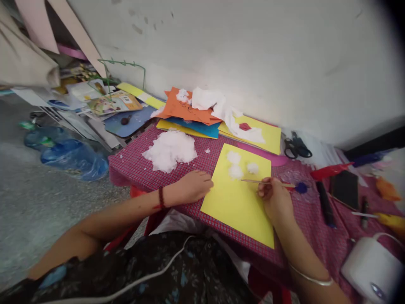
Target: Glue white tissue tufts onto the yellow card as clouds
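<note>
A yellow sheet of paper lies on the table in front of me. Near its top sit several small white fluffy tufts, like cotton. My right hand pinches a thin wooden stick, its pointed tip beside the lowest tuft. A round dark blue piece shows at the stick's other end; whether it is attached I cannot tell. My left hand rests at the sheet's left edge, fingers lying flat and close together. Beyond it spreads a larger heap of white fluff.
Orange sheets and white tissue lie along the wall. On the right are black scissors, a black marker, a dark flat case and a white device. Checked cloth covers the table.
</note>
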Tool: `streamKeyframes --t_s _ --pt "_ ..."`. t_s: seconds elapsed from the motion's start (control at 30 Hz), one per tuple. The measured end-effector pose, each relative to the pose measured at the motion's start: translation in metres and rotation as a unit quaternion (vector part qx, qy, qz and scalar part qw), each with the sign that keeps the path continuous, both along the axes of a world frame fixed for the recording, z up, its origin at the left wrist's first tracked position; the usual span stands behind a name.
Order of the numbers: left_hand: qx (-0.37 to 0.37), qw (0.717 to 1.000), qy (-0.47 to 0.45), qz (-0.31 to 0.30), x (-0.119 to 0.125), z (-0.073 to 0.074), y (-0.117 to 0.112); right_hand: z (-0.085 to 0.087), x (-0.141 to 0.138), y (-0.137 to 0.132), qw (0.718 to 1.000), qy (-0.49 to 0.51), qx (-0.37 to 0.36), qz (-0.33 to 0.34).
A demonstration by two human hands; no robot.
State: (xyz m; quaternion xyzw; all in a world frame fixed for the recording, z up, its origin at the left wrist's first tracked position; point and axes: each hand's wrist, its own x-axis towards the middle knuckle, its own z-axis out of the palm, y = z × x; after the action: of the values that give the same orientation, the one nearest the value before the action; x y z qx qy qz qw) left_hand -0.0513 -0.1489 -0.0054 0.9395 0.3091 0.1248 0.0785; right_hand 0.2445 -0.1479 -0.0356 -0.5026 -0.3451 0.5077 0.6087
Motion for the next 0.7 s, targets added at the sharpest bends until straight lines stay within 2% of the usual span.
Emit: streamKeyframes --t_s 0.13,0.2,0.3,0.4,0.47,0.6,0.7 --pt "0.052 0.991 -0.06 0.112 -0.069 -0.007 -0.015 -0.001 0.003 0.0 1.0 -0.013 0.001 0.006" --pt "0.074 0.981 -0.06 0.168 -0.102 -0.015 -0.022 -0.003 0.004 0.001 1.0 -0.017 -0.003 0.001" --pt "0.094 0.957 -0.082 0.263 -0.132 -0.032 -0.025 -0.005 0.006 0.003 1.0 -0.021 -0.012 -0.005" --pt "0.131 0.903 -0.149 0.38 -0.137 -0.048 -0.022 -0.005 0.004 0.008 1.0 -0.024 -0.009 0.0" --pt "0.134 0.878 -0.175 0.424 -0.135 -0.055 -0.019 -0.005 0.003 0.012 1.0 -0.03 -0.003 0.004" --pt "0.087 0.861 -0.218 0.451 -0.133 -0.06 -0.015 -0.006 0.002 0.02 0.999 -0.037 0.003 0.015" --pt "0.054 0.855 -0.281 0.433 -0.137 -0.056 -0.015 -0.008 0.004 0.022 0.999 -0.036 0.004 0.02"
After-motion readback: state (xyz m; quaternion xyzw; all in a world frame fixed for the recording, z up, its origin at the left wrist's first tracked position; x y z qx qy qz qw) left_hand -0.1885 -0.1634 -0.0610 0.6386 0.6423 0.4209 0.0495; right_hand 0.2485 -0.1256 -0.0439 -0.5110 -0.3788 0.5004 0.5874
